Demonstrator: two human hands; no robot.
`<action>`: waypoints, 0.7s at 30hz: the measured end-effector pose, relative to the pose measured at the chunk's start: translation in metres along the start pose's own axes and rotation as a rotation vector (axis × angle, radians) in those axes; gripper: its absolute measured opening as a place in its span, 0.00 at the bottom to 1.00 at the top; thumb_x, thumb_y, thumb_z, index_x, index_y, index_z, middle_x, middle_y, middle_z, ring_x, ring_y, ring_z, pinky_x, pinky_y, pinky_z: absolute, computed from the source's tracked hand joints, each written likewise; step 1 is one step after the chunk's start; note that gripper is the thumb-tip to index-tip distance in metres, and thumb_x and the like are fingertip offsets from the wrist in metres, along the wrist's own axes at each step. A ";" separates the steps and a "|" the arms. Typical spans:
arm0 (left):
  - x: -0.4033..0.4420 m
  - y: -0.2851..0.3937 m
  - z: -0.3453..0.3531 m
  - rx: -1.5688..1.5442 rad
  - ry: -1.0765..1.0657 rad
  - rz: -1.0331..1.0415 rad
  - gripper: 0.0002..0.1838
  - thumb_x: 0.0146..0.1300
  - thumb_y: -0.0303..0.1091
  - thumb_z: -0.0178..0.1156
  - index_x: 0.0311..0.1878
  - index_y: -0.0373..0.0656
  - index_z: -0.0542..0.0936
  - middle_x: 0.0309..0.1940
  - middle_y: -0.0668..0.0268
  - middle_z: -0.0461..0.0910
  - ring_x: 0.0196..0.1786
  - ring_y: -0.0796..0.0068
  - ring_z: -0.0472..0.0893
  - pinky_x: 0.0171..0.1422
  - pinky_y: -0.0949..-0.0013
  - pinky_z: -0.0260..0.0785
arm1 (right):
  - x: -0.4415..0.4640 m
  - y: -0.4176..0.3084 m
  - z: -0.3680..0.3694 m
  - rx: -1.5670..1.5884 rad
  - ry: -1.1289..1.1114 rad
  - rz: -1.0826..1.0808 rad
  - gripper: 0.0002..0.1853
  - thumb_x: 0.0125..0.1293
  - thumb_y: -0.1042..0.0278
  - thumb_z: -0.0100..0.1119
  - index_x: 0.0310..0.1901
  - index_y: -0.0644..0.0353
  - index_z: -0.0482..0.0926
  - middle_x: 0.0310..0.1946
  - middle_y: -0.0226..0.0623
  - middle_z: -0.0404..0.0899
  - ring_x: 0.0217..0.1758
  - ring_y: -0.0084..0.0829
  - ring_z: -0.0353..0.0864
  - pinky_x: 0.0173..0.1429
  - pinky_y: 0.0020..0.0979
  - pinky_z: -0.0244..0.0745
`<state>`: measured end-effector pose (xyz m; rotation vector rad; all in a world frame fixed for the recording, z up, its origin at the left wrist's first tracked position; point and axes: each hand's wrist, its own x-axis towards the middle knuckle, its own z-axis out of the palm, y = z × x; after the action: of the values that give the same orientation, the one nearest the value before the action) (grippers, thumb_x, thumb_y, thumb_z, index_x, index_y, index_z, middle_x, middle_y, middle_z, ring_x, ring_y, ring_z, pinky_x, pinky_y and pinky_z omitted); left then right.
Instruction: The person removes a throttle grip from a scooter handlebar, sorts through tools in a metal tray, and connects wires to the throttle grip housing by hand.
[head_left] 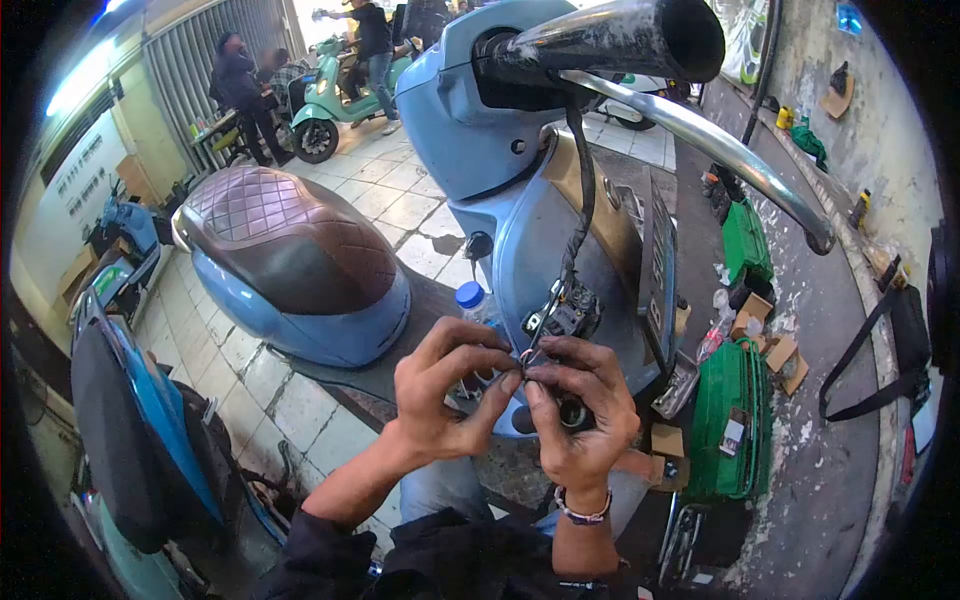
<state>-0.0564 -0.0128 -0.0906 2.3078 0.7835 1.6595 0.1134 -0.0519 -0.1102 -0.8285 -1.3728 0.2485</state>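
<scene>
My left hand [445, 390] and my right hand [585, 410] meet in front of the blue scooter's front panel [510, 230]. Thumbs and fingertips of both are closed in a pinch on thin wires [527, 354], whose ends are hidden by the fingers. Just above hangs a small black and silver handlebar switch unit [565, 312], at the lower end of a black taped cable [582, 210]. A dark round part [573, 413] shows behind my right hand. A bottle with a blue cap [469, 294] stands behind my left hand.
The scooter's handlebar grip [620, 45] and bare metal bar [720, 150] jut overhead. Its quilted brown seat [290, 235] is at left. Green cases [725, 415] and cardboard pieces [787, 362] lie at right. A teal scooter [335, 90] and several people are in the background.
</scene>
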 end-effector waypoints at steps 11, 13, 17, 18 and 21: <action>0.004 -0.002 -0.007 -0.269 -0.061 -0.291 0.06 0.70 0.24 0.61 0.40 0.33 0.85 0.41 0.58 0.84 0.39 0.71 0.83 0.43 0.70 0.74 | 0.000 0.001 -0.002 0.004 0.018 -0.001 0.08 0.60 0.79 0.73 0.42 0.63 0.91 0.52 0.45 0.89 0.51 0.38 0.90 0.55 0.36 0.85; 0.007 -0.006 -0.011 0.032 0.038 -0.037 0.05 0.66 0.23 0.65 0.42 0.36 0.88 0.43 0.59 0.85 0.38 0.71 0.85 0.41 0.71 0.77 | -0.001 0.000 -0.003 0.036 0.011 0.040 0.08 0.60 0.80 0.72 0.42 0.63 0.91 0.53 0.45 0.88 0.49 0.37 0.90 0.54 0.34 0.85; 0.014 -0.026 -0.032 0.304 -0.117 0.523 0.15 0.48 0.30 0.82 0.42 0.56 0.95 0.43 0.65 0.89 0.28 0.76 0.85 0.29 0.74 0.75 | 0.000 0.003 -0.004 0.022 0.008 0.008 0.08 0.60 0.80 0.73 0.42 0.63 0.91 0.53 0.45 0.88 0.49 0.36 0.90 0.53 0.33 0.85; 0.017 -0.025 -0.035 0.325 -0.146 0.578 0.17 0.49 0.32 0.78 0.45 0.55 0.95 0.45 0.65 0.89 0.31 0.77 0.86 0.32 0.75 0.76 | 0.000 0.002 -0.004 0.028 0.007 0.008 0.09 0.60 0.80 0.73 0.42 0.63 0.91 0.53 0.45 0.88 0.49 0.37 0.90 0.53 0.34 0.85; 0.025 -0.023 -0.040 0.344 -0.208 0.655 0.19 0.50 0.36 0.72 0.48 0.53 0.94 0.46 0.66 0.89 0.33 0.79 0.85 0.33 0.76 0.76 | 0.000 0.001 -0.004 0.041 0.009 0.010 0.09 0.60 0.80 0.73 0.42 0.63 0.91 0.53 0.45 0.88 0.50 0.37 0.90 0.54 0.34 0.85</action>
<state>-0.0950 0.0139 -0.0665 3.1664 0.2897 1.5359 0.1177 -0.0525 -0.1109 -0.8017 -1.3512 0.2802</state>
